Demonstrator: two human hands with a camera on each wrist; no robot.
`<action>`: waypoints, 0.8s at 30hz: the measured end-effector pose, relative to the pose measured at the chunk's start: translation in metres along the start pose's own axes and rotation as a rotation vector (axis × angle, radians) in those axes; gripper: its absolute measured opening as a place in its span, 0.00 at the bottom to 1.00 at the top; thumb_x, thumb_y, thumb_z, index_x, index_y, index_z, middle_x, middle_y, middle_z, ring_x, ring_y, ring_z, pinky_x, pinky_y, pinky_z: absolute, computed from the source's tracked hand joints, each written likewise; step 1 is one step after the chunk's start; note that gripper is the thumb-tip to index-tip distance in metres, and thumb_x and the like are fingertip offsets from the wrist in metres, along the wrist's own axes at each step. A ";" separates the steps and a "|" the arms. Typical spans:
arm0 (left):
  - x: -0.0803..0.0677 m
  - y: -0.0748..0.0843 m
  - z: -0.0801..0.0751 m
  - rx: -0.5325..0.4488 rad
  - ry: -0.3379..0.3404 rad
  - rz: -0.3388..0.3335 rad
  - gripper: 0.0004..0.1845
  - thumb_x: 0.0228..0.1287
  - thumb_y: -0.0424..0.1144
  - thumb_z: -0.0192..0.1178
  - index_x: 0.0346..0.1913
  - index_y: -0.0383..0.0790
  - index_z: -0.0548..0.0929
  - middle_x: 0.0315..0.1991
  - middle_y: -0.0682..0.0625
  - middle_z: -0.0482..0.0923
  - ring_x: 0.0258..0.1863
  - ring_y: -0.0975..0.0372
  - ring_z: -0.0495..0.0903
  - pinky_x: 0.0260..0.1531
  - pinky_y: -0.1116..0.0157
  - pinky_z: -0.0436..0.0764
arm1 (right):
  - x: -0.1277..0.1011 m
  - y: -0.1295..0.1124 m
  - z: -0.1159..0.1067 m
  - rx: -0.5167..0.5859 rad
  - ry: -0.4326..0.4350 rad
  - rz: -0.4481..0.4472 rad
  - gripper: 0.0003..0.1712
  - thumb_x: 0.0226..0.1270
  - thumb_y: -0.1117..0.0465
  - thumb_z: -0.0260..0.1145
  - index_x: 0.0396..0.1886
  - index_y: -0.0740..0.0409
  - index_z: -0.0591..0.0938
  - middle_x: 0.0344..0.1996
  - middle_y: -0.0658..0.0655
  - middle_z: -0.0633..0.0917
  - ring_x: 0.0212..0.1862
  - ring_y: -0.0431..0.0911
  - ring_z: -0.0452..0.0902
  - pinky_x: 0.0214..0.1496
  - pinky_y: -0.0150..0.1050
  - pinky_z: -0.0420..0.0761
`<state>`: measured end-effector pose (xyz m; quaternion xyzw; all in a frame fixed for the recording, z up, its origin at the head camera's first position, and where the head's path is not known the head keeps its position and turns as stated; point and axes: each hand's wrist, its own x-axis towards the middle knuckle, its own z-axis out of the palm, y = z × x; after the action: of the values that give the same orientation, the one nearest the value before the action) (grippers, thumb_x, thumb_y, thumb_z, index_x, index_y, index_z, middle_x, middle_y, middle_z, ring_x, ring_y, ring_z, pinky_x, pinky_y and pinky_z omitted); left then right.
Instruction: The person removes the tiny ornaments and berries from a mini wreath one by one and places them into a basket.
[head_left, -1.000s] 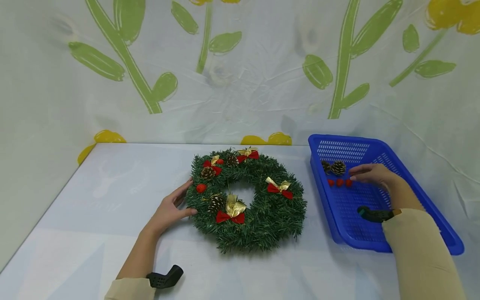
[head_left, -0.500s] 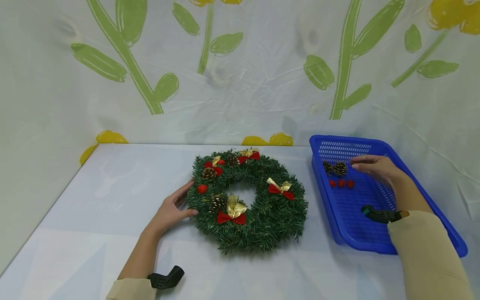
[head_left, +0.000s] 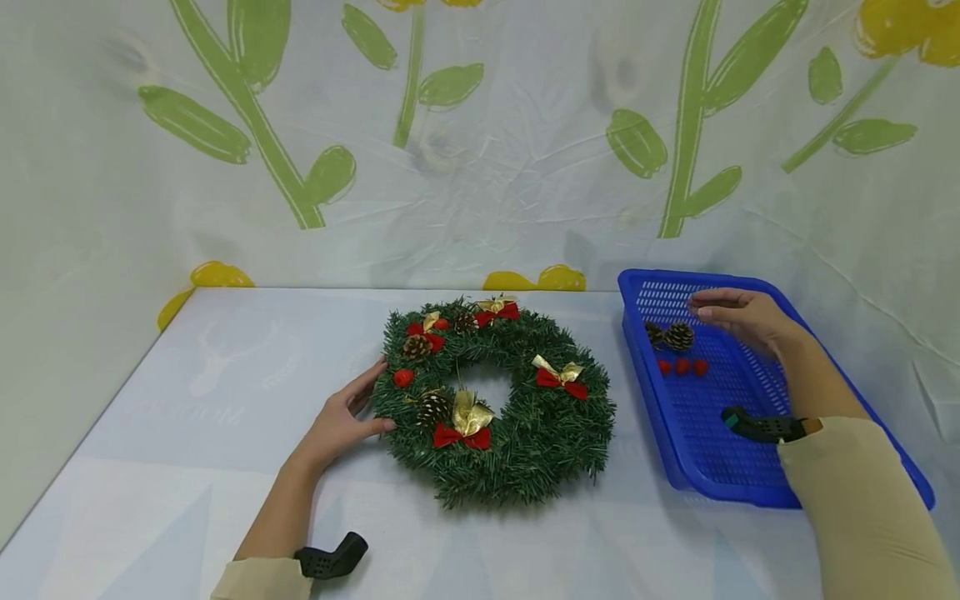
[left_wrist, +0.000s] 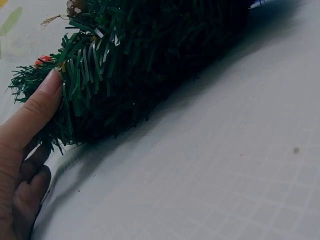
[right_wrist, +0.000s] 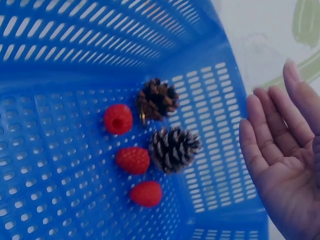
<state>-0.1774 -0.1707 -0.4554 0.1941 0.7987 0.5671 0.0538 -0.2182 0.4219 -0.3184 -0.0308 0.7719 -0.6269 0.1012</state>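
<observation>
A green wreath with red-gold bows, pine cones and red berries lies on the white table. My left hand rests against its left edge, fingers straight, thumb on the needles. My right hand hovers open over the far part of the blue basket, palm empty in the right wrist view. Below it lie two pine cones and three red berries.
A cloth backdrop with green stems and yellow flowers rises behind and to both sides of the table. The basket stands at the right, near the wreath's right edge.
My right hand has lifted away from the red berries and moved toward the basket's far side, above the pine cones. The left hand and the wreath have stayed put.
</observation>
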 end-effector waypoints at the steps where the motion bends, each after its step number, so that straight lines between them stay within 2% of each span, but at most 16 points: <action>1: 0.000 0.000 0.000 0.002 0.000 -0.002 0.47 0.52 0.38 0.71 0.73 0.50 0.58 0.75 0.49 0.50 0.72 0.50 0.52 0.61 0.83 0.60 | 0.001 -0.002 0.001 0.028 -0.015 -0.017 0.18 0.67 0.74 0.57 0.49 0.53 0.84 0.45 0.45 0.85 0.49 0.34 0.80 0.50 0.25 0.79; 3: -0.001 0.001 0.000 0.009 0.001 -0.004 0.47 0.52 0.38 0.71 0.73 0.50 0.58 0.74 0.49 0.51 0.72 0.50 0.53 0.65 0.75 0.62 | 0.002 -0.007 0.004 0.057 -0.039 -0.037 0.19 0.68 0.75 0.55 0.50 0.54 0.83 0.46 0.47 0.85 0.50 0.36 0.80 0.51 0.27 0.80; 6: -0.001 0.001 -0.001 0.017 0.000 -0.006 0.46 0.52 0.38 0.71 0.73 0.50 0.58 0.74 0.48 0.51 0.72 0.49 0.53 0.67 0.61 0.61 | 0.003 -0.013 0.006 0.117 -0.118 -0.079 0.21 0.68 0.78 0.52 0.52 0.59 0.82 0.48 0.50 0.85 0.52 0.39 0.80 0.53 0.30 0.80; 8: -0.001 0.001 -0.001 0.019 0.001 -0.006 0.46 0.52 0.38 0.71 0.73 0.50 0.58 0.74 0.48 0.51 0.72 0.49 0.53 0.66 0.56 0.60 | 0.003 -0.017 0.008 0.112 -0.151 -0.093 0.21 0.68 0.78 0.52 0.53 0.59 0.81 0.48 0.51 0.85 0.51 0.40 0.81 0.53 0.30 0.80; 10: -0.001 0.000 -0.001 0.018 0.001 -0.009 0.46 0.52 0.38 0.71 0.73 0.50 0.58 0.74 0.48 0.51 0.72 0.49 0.53 0.67 0.58 0.61 | 0.003 -0.021 0.010 0.093 -0.171 -0.103 0.21 0.68 0.78 0.52 0.54 0.59 0.81 0.48 0.51 0.85 0.51 0.40 0.81 0.54 0.30 0.79; 13: 0.000 -0.001 -0.001 0.016 0.000 -0.012 0.46 0.52 0.39 0.71 0.73 0.51 0.58 0.74 0.49 0.51 0.72 0.50 0.53 0.67 0.67 0.62 | 0.003 -0.029 0.014 0.053 -0.179 -0.113 0.21 0.68 0.77 0.52 0.55 0.60 0.80 0.48 0.50 0.85 0.51 0.40 0.81 0.54 0.29 0.79; 15: 0.000 -0.001 -0.001 0.014 -0.002 -0.014 0.46 0.52 0.39 0.71 0.73 0.51 0.58 0.74 0.49 0.51 0.72 0.50 0.53 0.66 0.70 0.62 | 0.003 -0.034 0.018 0.008 -0.184 -0.123 0.21 0.68 0.76 0.52 0.57 0.61 0.79 0.49 0.50 0.84 0.52 0.39 0.80 0.54 0.28 0.78; 17: 0.000 -0.001 0.000 0.010 -0.003 -0.013 0.46 0.52 0.39 0.71 0.73 0.51 0.58 0.74 0.49 0.51 0.72 0.50 0.53 0.67 0.68 0.62 | 0.002 -0.038 0.022 -0.018 -0.193 -0.133 0.21 0.69 0.76 0.52 0.59 0.62 0.77 0.50 0.50 0.84 0.53 0.39 0.80 0.54 0.27 0.78; 21: 0.000 0.000 0.000 0.005 -0.002 -0.010 0.46 0.52 0.38 0.71 0.73 0.49 0.58 0.74 0.48 0.51 0.72 0.49 0.53 0.67 0.57 0.60 | 0.001 -0.045 0.032 -0.076 -0.207 -0.155 0.22 0.69 0.74 0.53 0.59 0.55 0.77 0.51 0.49 0.84 0.53 0.38 0.79 0.54 0.25 0.77; 24: 0.001 0.001 0.000 0.005 -0.005 -0.011 0.47 0.52 0.38 0.71 0.74 0.49 0.58 0.74 0.48 0.51 0.72 0.49 0.53 0.67 0.54 0.60 | 0.000 -0.050 0.041 -0.093 -0.214 -0.174 0.22 0.69 0.74 0.53 0.58 0.52 0.77 0.51 0.48 0.84 0.53 0.37 0.79 0.55 0.25 0.77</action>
<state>-0.1778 -0.1704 -0.4547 0.1916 0.8009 0.5642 0.0585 -0.2141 0.3721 -0.2778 -0.1688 0.7795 -0.5898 0.1269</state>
